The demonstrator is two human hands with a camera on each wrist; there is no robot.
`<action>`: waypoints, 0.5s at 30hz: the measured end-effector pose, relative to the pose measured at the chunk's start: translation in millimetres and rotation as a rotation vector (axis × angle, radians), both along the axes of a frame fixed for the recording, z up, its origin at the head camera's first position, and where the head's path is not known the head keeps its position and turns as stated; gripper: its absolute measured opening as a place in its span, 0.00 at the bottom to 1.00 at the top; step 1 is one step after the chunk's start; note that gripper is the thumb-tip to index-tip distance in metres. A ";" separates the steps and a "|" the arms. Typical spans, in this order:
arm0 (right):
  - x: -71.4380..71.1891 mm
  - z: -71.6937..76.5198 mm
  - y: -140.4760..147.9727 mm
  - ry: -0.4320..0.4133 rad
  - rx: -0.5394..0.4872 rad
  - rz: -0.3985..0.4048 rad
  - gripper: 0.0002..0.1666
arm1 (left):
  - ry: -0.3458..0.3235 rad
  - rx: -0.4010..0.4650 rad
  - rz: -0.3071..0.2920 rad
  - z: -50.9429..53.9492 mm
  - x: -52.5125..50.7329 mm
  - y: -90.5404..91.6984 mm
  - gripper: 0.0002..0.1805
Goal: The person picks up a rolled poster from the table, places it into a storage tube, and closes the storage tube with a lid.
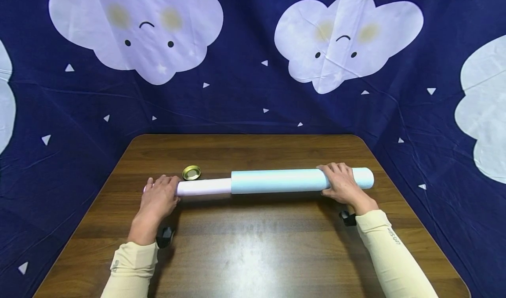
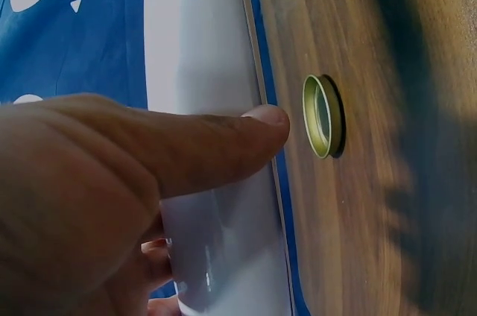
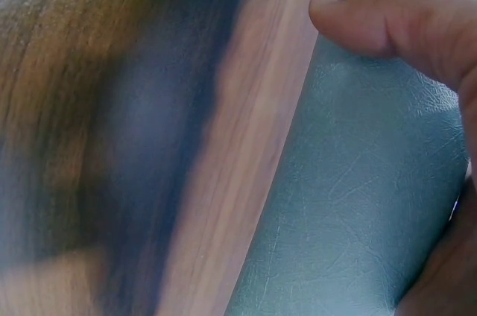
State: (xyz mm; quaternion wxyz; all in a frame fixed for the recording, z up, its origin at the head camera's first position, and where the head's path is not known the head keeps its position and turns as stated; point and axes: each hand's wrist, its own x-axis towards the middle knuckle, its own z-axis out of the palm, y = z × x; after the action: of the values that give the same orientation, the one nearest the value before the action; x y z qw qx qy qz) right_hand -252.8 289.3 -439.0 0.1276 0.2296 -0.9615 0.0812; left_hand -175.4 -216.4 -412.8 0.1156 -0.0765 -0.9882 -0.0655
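Note:
A long two-part cylinder lies crosswise in front of me. Its left part is a narrower white tube (image 1: 205,187), which runs into a wider light blue tube (image 1: 276,181) on the right. My left hand (image 1: 160,197) grips the white tube near its far left end, thumb along the side in the left wrist view. Near the right end, my right hand (image 1: 343,186) holds the light blue tube from above. Close up, the blue surface (image 3: 350,167) looks finely creased. Whether the cylinder touches the table cannot be told.
A gold round metal lid (image 1: 191,173) lies on the wooden table (image 1: 245,236), just behind the white tube. Dark blue fabric with clouds (image 1: 237,100) hangs beyond the table's back edge and along both sides. A small black device (image 1: 164,236) sits under the left wrist.

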 end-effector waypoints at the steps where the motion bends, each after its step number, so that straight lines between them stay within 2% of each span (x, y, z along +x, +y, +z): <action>1: 0.0 0.0 -0.3 -0.002 0.000 -0.001 0.44 | -0.002 -0.002 -0.001 -0.3 -0.4 0.4 0.20; 15: 2.8 2.4 -8.1 -0.002 0.005 0.002 0.44 | -0.019 -0.008 -0.023 -5.3 -4.8 12.0 0.21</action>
State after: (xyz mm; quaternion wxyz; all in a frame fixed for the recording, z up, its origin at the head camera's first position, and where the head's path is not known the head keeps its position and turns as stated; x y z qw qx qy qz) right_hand -250.0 281.2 -436.7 0.1259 0.2309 -0.9615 0.0792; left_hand -180.2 -204.4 -418.1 0.1049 -0.0877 -0.9886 -0.0636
